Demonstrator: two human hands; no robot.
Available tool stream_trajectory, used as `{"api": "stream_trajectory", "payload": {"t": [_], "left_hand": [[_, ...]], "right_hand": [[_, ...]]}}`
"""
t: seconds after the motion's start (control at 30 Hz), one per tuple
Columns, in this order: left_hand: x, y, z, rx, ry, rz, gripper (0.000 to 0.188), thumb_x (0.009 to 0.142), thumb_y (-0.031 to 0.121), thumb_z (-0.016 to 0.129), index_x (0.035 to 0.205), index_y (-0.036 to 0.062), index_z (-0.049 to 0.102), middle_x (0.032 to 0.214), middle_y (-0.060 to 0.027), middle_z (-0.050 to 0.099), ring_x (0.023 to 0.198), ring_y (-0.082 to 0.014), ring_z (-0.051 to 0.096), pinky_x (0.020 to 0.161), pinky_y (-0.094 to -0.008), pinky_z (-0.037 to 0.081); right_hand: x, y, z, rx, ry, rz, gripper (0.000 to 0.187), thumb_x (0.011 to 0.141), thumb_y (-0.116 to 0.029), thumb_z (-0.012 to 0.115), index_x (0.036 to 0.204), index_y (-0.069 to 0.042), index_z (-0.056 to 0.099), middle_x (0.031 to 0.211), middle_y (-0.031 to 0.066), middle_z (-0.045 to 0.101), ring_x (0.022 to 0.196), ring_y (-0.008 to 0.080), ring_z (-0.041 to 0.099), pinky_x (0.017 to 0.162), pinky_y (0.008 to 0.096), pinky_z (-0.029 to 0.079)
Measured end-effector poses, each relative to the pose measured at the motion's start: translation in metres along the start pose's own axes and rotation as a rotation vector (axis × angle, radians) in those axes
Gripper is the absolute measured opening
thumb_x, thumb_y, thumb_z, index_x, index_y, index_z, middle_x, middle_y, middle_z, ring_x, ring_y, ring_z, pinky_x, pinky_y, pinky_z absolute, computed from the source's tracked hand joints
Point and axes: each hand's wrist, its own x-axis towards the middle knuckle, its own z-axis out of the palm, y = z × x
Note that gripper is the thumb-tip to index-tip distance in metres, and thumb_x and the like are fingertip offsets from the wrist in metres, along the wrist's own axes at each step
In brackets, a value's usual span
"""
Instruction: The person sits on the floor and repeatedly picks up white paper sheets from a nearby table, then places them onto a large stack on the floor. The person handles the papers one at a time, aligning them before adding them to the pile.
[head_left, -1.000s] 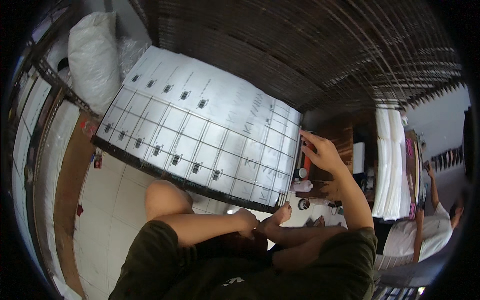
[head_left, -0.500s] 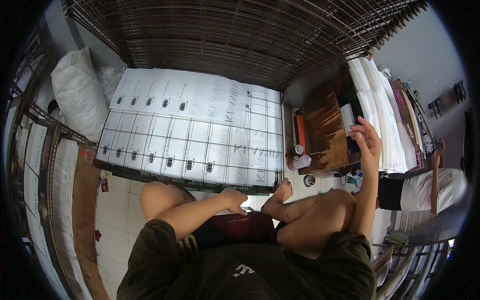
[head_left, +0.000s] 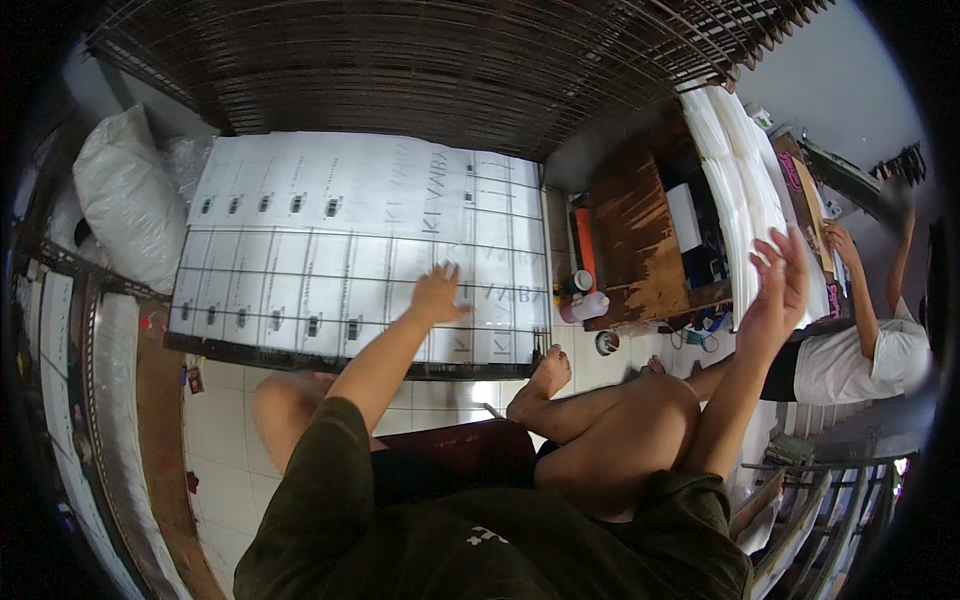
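My left hand (head_left: 436, 294) is stretched over the white printed sheets (head_left: 330, 258), fingers spread. It seems to rest on or just above a sheet; I cannot tell whether it touches. Thin wires of a rack (head_left: 285, 312) cross the sheets in a grid. Out to the right, my right hand (head_left: 780, 285) is raised with loosely bent, parted fingers and nothing visible in it. Closest to that hand is a tall stack of white paper (head_left: 735, 190).
Dark wire racks (head_left: 390, 70) are tilted up behind the sheets. A worn wooden board (head_left: 640, 245), a pinkish bottle (head_left: 585, 307) and a dark-lidded jar (head_left: 577, 283) stand to the right. Beyond, a person in a white shirt (head_left: 845, 360) reaches forward. A plastic-wrapped bundle (head_left: 125, 200) leans at left.
My left hand has risen from my lap and reached forward over the sheets, its fingers opening. My right hand has shifted further right. The other person's arms now reach forward.
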Motion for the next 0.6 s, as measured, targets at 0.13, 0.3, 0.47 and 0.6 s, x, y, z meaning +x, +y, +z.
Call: {"api": "stream_trajectory", "payload": {"t": [0.13, 0.3, 0.47, 0.6], "left_hand": [[0.060, -0.032, 0.013, -0.050, 0.086, -0.129, 0.108, 0.070, 0.064, 0.063, 0.144, -0.0022, 0.019, 0.151, -0.0191, 0.019, 0.141, -0.0313, 0.014, 0.114, -0.0437, 0.015], [0.098, -0.053, 0.035, 0.022, 0.104, -0.129, 0.115, 0.068, 0.064, 0.065, 0.143, -0.0084, 0.016, 0.151, -0.0212, 0.014, 0.142, -0.0313, 0.008, 0.116, -0.0407, 0.005], [0.100, -0.046, 0.044, 0.006, 0.028, -0.152, 0.115, 0.071, 0.068, 0.059, 0.143, -0.0085, 0.013, 0.153, -0.0195, 0.009, 0.143, -0.0301, 0.006, 0.116, -0.0398, 0.005], [0.105, -0.051, 0.047, 0.065, 0.003, -0.150, 0.112, 0.073, 0.070, 0.055, 0.143, -0.0081, 0.014, 0.153, -0.0192, 0.007, 0.143, -0.0307, 0.006, 0.116, -0.0406, 0.006]], "right_hand": [[0.011, 0.007, -0.046, -0.197, 0.206, -0.075, 0.035, 0.093, -0.010, 0.054, 0.125, 0.002, 0.051, 0.111, 0.0131, 0.061, 0.098, 0.0183, 0.061, 0.081, 0.0280, 0.048], [0.043, 0.037, -0.161, -0.254, 0.468, 0.182, 0.040, 0.090, -0.020, 0.060, 0.126, -0.005, 0.051, 0.113, 0.0071, 0.060, 0.100, 0.0162, 0.058, 0.083, 0.0301, 0.046], [0.082, 0.090, -0.286, -0.085, 0.651, 0.342, 0.065, 0.084, -0.026, 0.067, 0.135, -0.006, 0.033, 0.124, 0.0170, 0.046, 0.115, 0.0305, 0.048, 0.097, 0.0430, 0.039], [0.089, 0.113, -0.280, 0.311, 0.729, 0.577, 0.096, 0.081, -0.041, 0.068, 0.144, -0.010, 0.003, 0.138, 0.0331, 0.025, 0.125, 0.0443, 0.038, 0.107, 0.0491, 0.032]]}}
